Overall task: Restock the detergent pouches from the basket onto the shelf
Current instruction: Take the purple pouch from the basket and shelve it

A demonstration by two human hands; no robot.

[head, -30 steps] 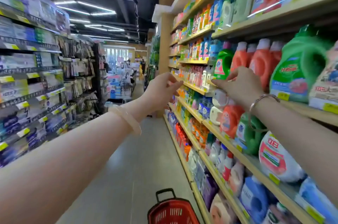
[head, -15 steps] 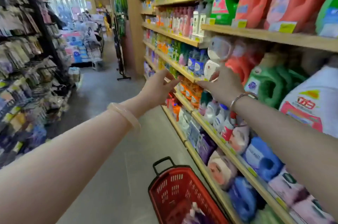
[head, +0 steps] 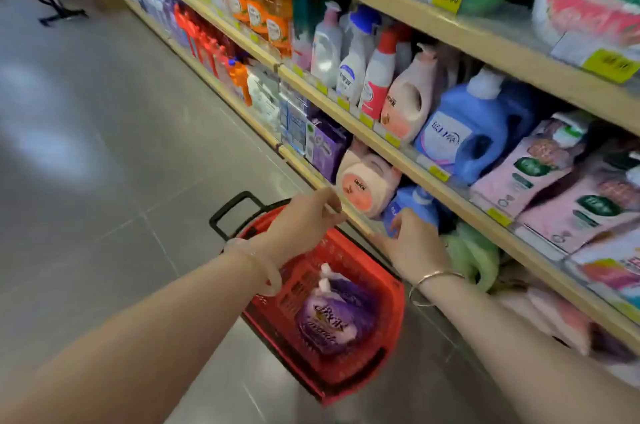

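A red basket (head: 388,330) with a black handle stands on the floor beside the shelving. Purple detergent pouches (head: 337,318) with white spouts lie inside it. My left hand (head: 304,221) hovers over the basket's far end, fingers loosely curled, holding nothing. My right hand (head: 410,245) rests near the front edge of the low shelf (head: 360,221), fingers spread, beside a blue bottle (head: 412,207). Pink pouches (head: 526,170) stand on the shelf above, to the right.
Wooden shelves run along the right, packed with bottles: a blue jug (head: 464,136), a peach bottle (head: 405,105), purple packs (head: 327,146), green pouches (head: 474,254). Grey tiled floor (head: 104,146) lies open to the left. A black stand foot (head: 59,16) sits far back.
The view has tilted down from the upper shelves to the floor. Both hands dropped from shelf height to just above the basket and the low shelf.
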